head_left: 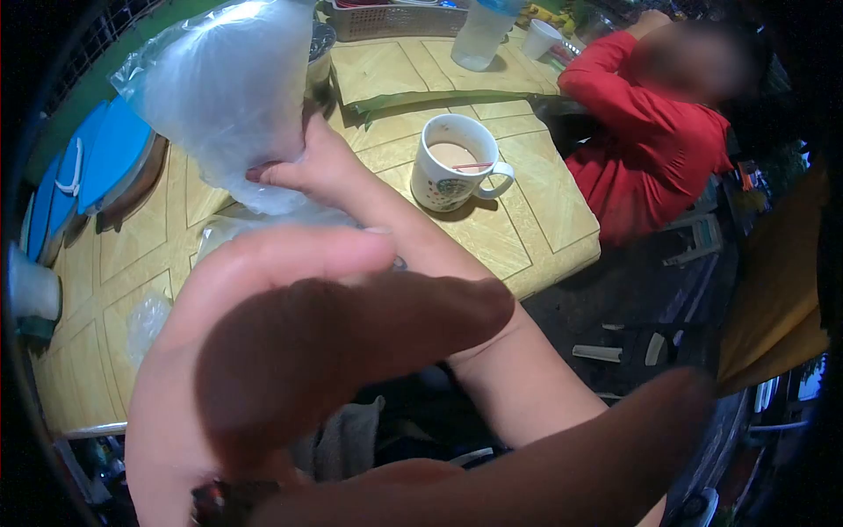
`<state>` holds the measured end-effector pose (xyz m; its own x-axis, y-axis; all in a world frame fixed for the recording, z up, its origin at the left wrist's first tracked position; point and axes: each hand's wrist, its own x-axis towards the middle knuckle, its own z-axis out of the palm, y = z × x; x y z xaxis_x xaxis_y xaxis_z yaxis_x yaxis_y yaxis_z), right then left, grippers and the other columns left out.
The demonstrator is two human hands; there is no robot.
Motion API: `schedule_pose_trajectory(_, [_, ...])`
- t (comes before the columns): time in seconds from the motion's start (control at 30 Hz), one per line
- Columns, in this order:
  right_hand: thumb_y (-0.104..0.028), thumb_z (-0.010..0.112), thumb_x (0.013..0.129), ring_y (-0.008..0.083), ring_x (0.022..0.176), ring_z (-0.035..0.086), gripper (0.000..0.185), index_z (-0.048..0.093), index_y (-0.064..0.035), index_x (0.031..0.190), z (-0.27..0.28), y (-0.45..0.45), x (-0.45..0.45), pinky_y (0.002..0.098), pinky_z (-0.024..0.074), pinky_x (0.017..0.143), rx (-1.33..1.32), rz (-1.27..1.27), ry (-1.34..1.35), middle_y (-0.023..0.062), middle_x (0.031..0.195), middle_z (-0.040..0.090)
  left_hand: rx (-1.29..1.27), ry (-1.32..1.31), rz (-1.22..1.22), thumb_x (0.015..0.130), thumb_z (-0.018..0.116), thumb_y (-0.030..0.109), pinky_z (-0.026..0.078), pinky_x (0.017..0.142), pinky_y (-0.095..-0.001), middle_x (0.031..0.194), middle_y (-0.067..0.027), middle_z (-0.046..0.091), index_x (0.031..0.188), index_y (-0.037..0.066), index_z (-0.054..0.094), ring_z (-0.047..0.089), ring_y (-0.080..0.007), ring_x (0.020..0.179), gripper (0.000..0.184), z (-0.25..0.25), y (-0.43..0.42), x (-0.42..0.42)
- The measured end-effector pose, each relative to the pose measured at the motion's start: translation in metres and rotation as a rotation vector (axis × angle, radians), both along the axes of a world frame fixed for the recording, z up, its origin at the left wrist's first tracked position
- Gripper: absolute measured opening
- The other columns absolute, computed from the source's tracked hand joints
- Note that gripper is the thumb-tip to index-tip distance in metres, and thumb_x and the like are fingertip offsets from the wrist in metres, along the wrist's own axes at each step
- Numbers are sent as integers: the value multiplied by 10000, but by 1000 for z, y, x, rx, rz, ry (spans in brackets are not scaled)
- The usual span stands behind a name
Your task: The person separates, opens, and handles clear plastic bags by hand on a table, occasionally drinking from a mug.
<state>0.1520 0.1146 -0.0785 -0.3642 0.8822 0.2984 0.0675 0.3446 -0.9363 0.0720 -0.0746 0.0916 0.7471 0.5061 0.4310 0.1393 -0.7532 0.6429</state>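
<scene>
My left hand (290, 351) is very close to the camera, large and partly shadowed. Its fingers point right and are apart, with nothing seen between them, and something dark red and shiny sits low on it. Beyond it, my right hand (327, 167) reaches from the lower right across the table and grips the lower part of a puffed clear plastic bag (224, 88). More thin plastic lies below that hand. Right of my right forearm stands a white mug (448, 180) of light brown drink, with a thin red stick in it.
The tiled yellow table (527, 224) bears blue-lidded containers (114, 154) at left, a basket (395, 22), a clear pitcher (479, 39) and a white cup (540, 39) at the back. A person in a red top (650, 149) sits at the right edge.
</scene>
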Motion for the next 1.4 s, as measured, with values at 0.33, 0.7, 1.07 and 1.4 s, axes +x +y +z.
schedule_pose_trajectory(0.33, [-146, 866, 680, 273, 1212, 533, 956, 278, 27, 1414, 0, 2, 0, 384, 423, 1043, 29, 33, 42, 187, 1303, 536, -25, -59, -32, 752, 769, 331, 421, 954, -470, 1236, -124, 603, 1148, 206, 636, 576, -306, 1107, 436, -10, -4, -3])
schedule_pose_trajectory(0.7, [-188, 849, 683, 267, 1165, 557, 904, 312, 24, 1378, 15, -8, 2, 366, 444, 1012, 38, 9, 2, 176, 1263, 546, -69, -110, -113, 768, 751, 318, 415, 953, -471, 1258, -115, 592, 1192, 189, 621, 560, -314, 1124, 462, -29, -6, 8])
schedule_pose_trajectory(1.07, [-181, 869, 637, 267, 1117, 601, 903, 365, 43, 1352, 2, 0, 0, 356, 495, 950, 65, 16, 79, 194, 1241, 578, -111, -118, -225, 784, 734, 305, 409, 953, -473, 1281, -106, 581, 1236, 172, 605, 545, -322, 1142, 489, -49, -6, 34])
schedule_pose_trajectory(1.4, [-622, 862, 499, 442, 1120, 582, 1080, 536, 147, 1184, 6, 4, -2, 403, 470, 979, -18, -92, -276, 343, 1199, 583, -2, 134, -384, 812, 697, 329, 387, 963, -477, 1303, -107, 570, 1276, 158, 593, 529, -334, 1154, 505, -77, 4, 116])
